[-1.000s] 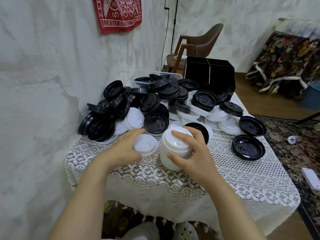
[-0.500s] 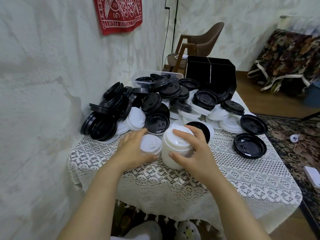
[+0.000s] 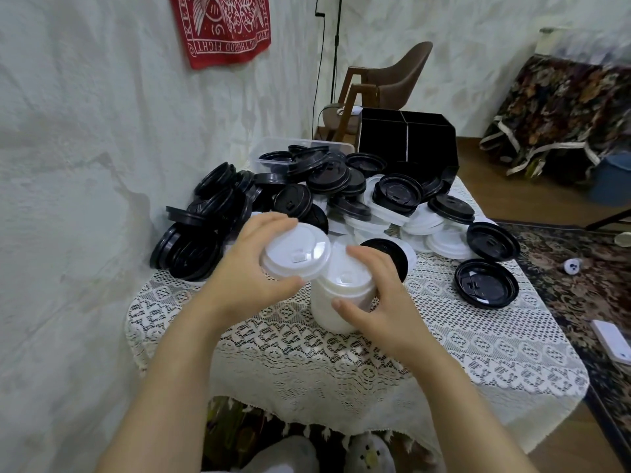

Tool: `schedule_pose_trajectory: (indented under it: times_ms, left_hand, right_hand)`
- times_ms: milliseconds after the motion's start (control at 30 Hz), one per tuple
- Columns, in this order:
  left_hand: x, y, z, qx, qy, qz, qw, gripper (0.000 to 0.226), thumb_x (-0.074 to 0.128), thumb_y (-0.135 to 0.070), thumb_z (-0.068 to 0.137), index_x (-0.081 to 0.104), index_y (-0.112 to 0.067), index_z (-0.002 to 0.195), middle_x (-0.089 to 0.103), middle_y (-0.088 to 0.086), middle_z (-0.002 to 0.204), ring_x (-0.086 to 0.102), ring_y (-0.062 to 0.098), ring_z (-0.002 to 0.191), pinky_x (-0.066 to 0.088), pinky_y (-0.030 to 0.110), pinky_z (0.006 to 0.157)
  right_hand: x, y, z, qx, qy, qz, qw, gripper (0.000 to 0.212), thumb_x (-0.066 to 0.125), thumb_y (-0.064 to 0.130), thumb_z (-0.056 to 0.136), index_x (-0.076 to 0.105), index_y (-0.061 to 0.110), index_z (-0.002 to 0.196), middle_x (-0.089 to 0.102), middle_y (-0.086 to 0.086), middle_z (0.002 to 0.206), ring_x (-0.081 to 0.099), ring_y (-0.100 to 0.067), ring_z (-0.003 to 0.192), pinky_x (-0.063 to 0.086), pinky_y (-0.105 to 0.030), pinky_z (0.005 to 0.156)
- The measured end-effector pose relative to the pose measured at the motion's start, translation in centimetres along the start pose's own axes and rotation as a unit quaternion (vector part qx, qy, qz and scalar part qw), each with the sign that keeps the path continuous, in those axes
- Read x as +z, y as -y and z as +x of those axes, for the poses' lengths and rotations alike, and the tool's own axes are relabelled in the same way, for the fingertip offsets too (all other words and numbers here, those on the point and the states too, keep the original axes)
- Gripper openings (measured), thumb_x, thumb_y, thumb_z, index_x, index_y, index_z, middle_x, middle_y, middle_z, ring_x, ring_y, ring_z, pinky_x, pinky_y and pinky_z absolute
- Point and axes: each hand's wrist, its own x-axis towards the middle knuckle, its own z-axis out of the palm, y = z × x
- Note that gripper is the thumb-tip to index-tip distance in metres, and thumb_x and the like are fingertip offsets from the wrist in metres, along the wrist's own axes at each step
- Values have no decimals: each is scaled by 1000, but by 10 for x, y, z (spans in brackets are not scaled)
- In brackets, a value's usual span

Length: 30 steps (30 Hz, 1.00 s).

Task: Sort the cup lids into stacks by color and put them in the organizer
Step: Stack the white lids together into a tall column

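A tall stack of white lids (image 3: 336, 302) stands on the lace-covered table (image 3: 461, 353). My right hand (image 3: 379, 302) curls round its right side. My left hand (image 3: 252, 268) grips a single white lid (image 3: 297, 252), raised and tilted just left of the stack's top. Behind them lies a heap of black lids (image 3: 211, 227) mixed with white lids (image 3: 430, 227). Two black lids (image 3: 486, 283) lie apart at the right. The black organizer (image 3: 408, 139) stands at the table's far end.
A clear plastic tub (image 3: 273, 153) sits behind the heap by the wall. The wall runs close along the table's left side. A brown chair (image 3: 392, 80) stands beyond the organizer. A patterned rug (image 3: 580, 285) with small objects lies right of the table.
My left hand has lifted the white lid off the table and brought it up and right, level with the stack's top. My right hand stays on the stack.
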Motion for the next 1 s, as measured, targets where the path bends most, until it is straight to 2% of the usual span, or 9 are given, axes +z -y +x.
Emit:
schedule_pose_trajectory:
  times_ms: [100,233,367,600,700,800,900,1000]
  left_hand:
    - [15,-6,2,29,40,-11,999,71,70,-25,64,49,-28,132,40,-27,129,41,-12,119,36,6,94]
    - [35,-7,7,35,81,11,996,78,68,-29,63,47,-20,138,40,-27,130,37,-13,121,36,1,90]
    - [43,-6,12,32,93,11,995,79,66,-28,64,46,-21,140,40,-24,133,40,-11,119,35,2,93]
    - [46,-3,14,10,102,-10,995,79,62,-24,64,45,-23,141,39,-22,136,39,-4,124,40,14,99]
    - [47,-1,16,-1,110,-24,994,79,63,-25,64,44,-26,141,37,-27,134,38,-4,124,39,8,92]
    - [48,0,17,-13,117,-36,992,79,63,-26,66,43,-27,142,37,-26,136,38,-1,125,39,8,87]
    - [48,0,17,-14,127,-42,991,77,63,-25,67,42,-27,142,37,-25,134,40,0,122,43,8,82]
    - [49,3,19,-11,126,-42,991,75,64,-26,68,42,-32,140,41,-23,131,46,0,119,47,14,85]
  right_hand:
    - [-2,-2,-1,17,-4,29,999,87,82,33,74,29,36,143,41,20,134,45,9,117,43,-13,95]
    - [-3,0,-1,16,-1,65,998,91,83,15,74,29,30,145,47,21,128,49,12,113,45,-12,94]
    - [-4,1,-1,16,1,82,997,87,81,10,75,32,28,145,49,20,127,51,10,112,46,-13,93]
    - [-4,-1,1,11,0,101,995,85,84,25,73,36,31,143,50,18,132,51,1,120,48,-29,102]
    - [-4,-2,1,10,0,109,994,86,84,32,71,37,31,143,51,18,132,51,-1,122,47,-33,103]
    - [-6,-4,0,11,8,103,995,88,85,35,72,34,32,144,48,16,136,50,-1,124,46,-34,105]
    - [-11,-3,-1,-3,31,123,992,87,76,34,73,29,42,146,43,14,143,47,-2,127,44,-30,106]
    - [-12,2,-1,-21,37,143,989,66,61,45,76,39,53,138,34,19,151,35,0,137,37,-23,107]
